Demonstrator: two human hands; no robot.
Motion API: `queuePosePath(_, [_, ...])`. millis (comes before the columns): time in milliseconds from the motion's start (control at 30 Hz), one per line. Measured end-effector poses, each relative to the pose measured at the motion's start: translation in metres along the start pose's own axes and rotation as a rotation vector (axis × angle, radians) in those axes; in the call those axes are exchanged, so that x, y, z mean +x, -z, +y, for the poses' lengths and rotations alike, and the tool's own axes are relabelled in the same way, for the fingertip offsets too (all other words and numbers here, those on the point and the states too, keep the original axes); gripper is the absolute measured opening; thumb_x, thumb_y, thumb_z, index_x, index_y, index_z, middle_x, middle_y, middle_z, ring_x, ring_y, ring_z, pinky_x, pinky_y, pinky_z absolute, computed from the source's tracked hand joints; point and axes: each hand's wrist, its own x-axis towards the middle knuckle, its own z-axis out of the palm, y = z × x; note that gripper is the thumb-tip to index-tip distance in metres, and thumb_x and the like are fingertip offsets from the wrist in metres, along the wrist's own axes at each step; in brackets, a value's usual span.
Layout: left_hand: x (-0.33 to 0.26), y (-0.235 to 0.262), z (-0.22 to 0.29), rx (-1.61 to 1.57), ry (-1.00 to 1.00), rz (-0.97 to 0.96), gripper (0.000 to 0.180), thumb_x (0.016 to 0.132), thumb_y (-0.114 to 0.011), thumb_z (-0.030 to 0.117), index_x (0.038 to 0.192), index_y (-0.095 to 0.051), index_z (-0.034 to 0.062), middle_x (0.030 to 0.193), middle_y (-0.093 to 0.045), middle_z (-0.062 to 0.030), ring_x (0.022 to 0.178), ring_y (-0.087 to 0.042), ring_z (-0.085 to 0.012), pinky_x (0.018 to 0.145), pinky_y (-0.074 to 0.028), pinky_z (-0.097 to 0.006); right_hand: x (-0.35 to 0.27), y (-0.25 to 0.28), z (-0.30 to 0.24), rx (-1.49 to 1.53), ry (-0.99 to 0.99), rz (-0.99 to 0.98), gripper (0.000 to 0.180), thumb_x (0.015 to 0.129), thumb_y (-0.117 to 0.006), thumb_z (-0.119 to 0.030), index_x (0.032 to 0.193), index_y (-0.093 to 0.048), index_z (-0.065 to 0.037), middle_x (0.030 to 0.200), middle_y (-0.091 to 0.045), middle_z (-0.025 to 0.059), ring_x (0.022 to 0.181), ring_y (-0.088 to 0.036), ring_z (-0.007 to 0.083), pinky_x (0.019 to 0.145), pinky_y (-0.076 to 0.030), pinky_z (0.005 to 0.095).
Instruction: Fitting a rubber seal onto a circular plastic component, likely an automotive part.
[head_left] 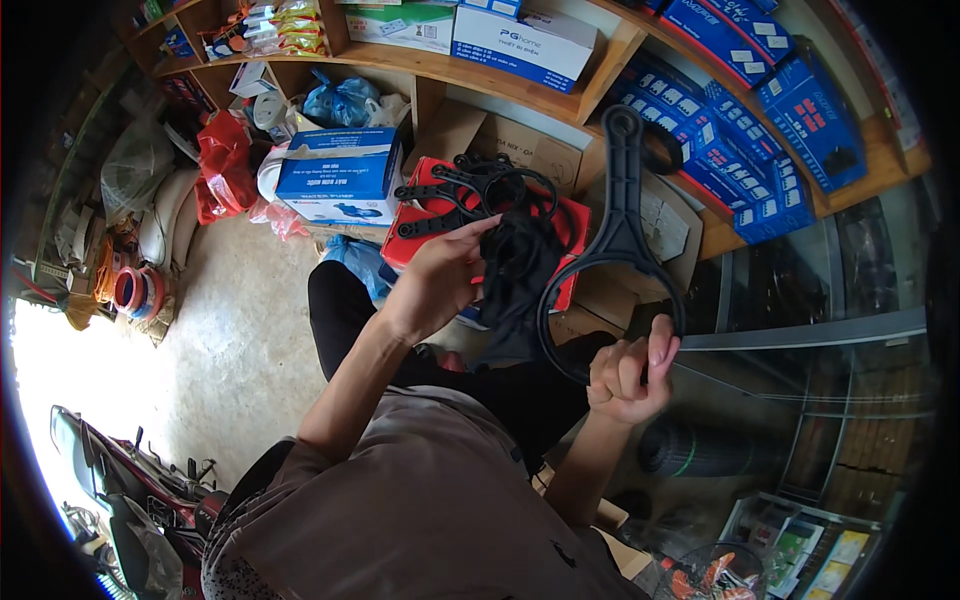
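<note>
My right hand [630, 375] is closed around the lower ring of a black plastic filter wrench [622, 200]. The wrench stands upright in view, its long ribbed handle pointing away from me. A bunched black cloth [520, 285] hangs from my left hand [440, 280], which grips it from the left side; some of those fingers are hidden behind it. Just beyond the cloth, several similar black wrenches [440, 192] lie in a pile on a red box [403, 254]. The cloth and the wrench in my right hand are apart.
A blue and white carton [338, 178] sits left of the red box. Wooden shelves [612, 72] with boxed goods curve around the far side. A glass-fronted cabinet [800, 338] stands to the right. On the left, a motorbike [140, 500] is parked on the concrete floor [225, 330].
</note>
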Motion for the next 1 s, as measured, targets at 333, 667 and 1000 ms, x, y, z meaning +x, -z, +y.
queuePosePath(333, [-0.01,-0.046,-0.043,-0.082,0.154,-0.17,0.059,0.112,-0.041,0.05,0.147,-0.051,0.0042,0.134,-0.067,-0.0089,0.124,-0.065,-0.0168,0.109,-0.052,-0.036,-0.005,0.006,0.015,0.026,-0.001,0.117,0.027,0.117,-0.033,-0.035,0.102,-0.039,-0.013,0.051,-0.029,-0.0058,0.04,-0.016,0.0039,0.039,-0.018,0.0221])
queuePosePath(667, [-0.016,-0.023,-0.053,0.129,0.072,0.056,0.06,0.112,-0.038,0.054,0.125,-0.066,0.0026,0.112,-0.074,-0.0094,0.096,-0.071,-0.0152,0.088,-0.057,-0.032,0.018,-0.013,0.021,-0.368,-0.13,0.659,0.024,0.114,-0.049,-0.027,0.1,-0.054,-0.008,0.056,-0.03,-0.0073,0.044,-0.019,0.002,0.038,-0.013,0.0221])
queuePosePath(1000, [-0.016,-0.028,-0.004,0.29,-0.216,0.196,0.062,0.113,-0.035,0.05,0.135,-0.06,-0.002,0.118,-0.072,-0.0125,0.109,-0.07,-0.0208,0.1,-0.052,-0.035,0.011,-0.023,0.01,-0.427,-0.173,0.482,0.027,0.115,-0.044,-0.029,0.103,-0.052,-0.006,0.054,-0.032,-0.0051,0.041,-0.019,0.0015,0.038,-0.013,0.0225])
